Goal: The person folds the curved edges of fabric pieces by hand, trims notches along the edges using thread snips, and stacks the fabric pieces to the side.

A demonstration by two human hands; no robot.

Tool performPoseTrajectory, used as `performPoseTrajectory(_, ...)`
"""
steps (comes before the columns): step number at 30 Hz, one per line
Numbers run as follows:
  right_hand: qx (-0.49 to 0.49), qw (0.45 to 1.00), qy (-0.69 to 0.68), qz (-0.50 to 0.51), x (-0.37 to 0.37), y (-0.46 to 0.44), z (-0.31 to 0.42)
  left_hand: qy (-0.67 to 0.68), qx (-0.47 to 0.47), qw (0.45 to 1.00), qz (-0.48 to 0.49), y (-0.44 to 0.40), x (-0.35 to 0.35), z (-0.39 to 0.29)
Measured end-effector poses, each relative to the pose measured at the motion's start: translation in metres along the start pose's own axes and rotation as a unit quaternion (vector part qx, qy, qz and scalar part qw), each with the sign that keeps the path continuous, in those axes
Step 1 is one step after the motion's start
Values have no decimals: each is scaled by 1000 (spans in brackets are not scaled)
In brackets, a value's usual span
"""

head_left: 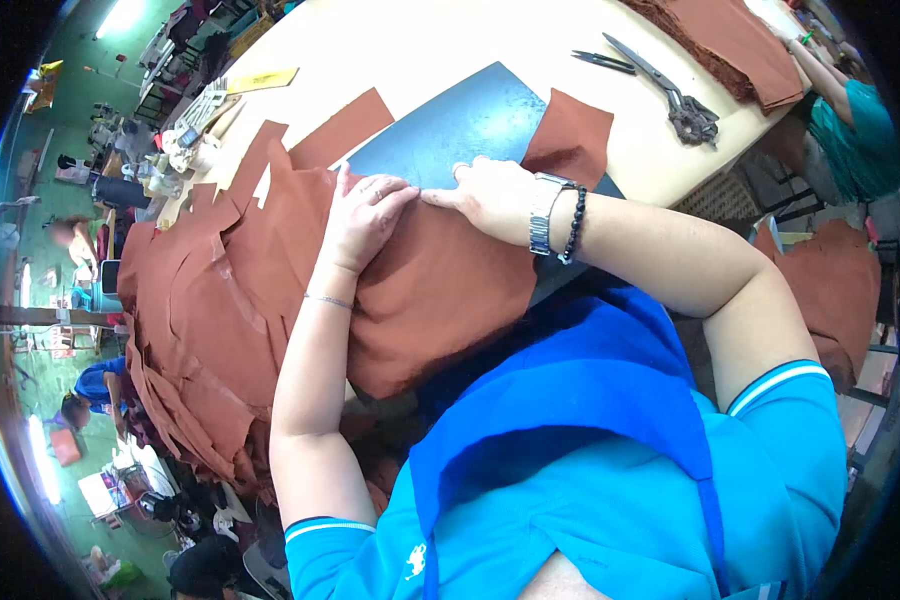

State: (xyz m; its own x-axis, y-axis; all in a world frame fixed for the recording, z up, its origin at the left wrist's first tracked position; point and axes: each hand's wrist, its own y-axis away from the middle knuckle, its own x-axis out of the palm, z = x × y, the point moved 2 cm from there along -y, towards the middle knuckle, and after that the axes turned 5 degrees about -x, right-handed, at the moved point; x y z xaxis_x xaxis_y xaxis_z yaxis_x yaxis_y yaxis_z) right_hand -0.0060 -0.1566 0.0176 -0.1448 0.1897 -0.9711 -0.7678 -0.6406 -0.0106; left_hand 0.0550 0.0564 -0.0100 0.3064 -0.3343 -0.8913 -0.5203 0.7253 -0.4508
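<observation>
Nearest: blue apron (570, 400) over a turquoise shirt (620, 510). Beyond it, brown sheet (445, 290), its lower part toward the apron, upper edge over a dark board (450, 120). Left hand (365, 220) on the sheet near that edge, fingers partly bent; cannot tell if they pinch it. Right hand (495, 200) opposite, index finger stretched toward the left fingertips, other fingers curled; grip hidden. Brown pile (205, 320) left of the sheet, small brown piece (575, 135) at the board's right. Farther over the pale table (410, 40): yellow strip (262, 79) left; scissors (670, 95) right, black snips (603, 62) just beside them. Far right, brown stack (725, 45) at the table edge, co-worker (855, 135) in green near it.
</observation>
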Motion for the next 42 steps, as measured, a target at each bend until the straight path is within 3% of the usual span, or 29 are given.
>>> performPoseTrajectory(4,-80,989,116,-37,-23,36,-10,-30,-30,999,19,0,-8,-6)
performPoseTrajectory(8,19,983,24,-182,-40,74,-27,9,-239,971,-31,21,-43,15)
performPoseTrajectory(10,65,978,-45,-194,-28,89,-38,84,-321,943,-29,57,-47,39)
performPoseTrajectory(12,150,946,-241,-158,-18,89,-49,52,-356,933,30,87,-45,33)
performPoseTrajectory(14,82,976,-168,-113,-23,82,-68,6,-378,920,101,95,-56,11)
performPoseTrajectory(15,51,985,-132,-94,-27,74,-79,-23,-364,924,116,95,-63,-3)
performPoseTrajectory(16,62,997,16,-53,-52,64,-83,-50,-347,927,134,94,-69,-16)
performPoseTrajectory(17,117,979,22,-168,-41,57,-121,-29,-339,929,144,86,-76,-32)
performPoseTrajectory(18,112,947,166,-251,-41,47,-152,-7,-331,931,153,76,-81,-49)
performPoseTrajectory(20,92,923,123,-353,-86,26,-113,39,-287,947,140,62,-86,-74)
performPoseTrajectory(22,-12,925,31,-379,-77,10,-95,23,-202,967,156,56,-78,-83)
performPoseTrajectory(24,29,965,-38,-257,-47,9,-67,29,-195,965,173,59,-59,-92)
performPoseTrajectory(26,36,964,10,-265,-1,19,-62,96,-256,946,176,62,-46,-112)
performPoseTrajectory(31,-8,982,-18,-186,-3,45,-76,110,-178,970,124,43,-72,-177)
performPoseTrajectory(34,-26,969,-54,-239,-15,37,-75,124,-201,969,77,21,-58,-154)
performPoseTrajectory(37,-72,965,-109,-228,-15,14,-66,70,-274,958,-43,-10,-30,-104)
performPoseTrajectory(42,-94,978,-45,-181,5,-3,-67,160,-289,943,-28,-8,4,-66)
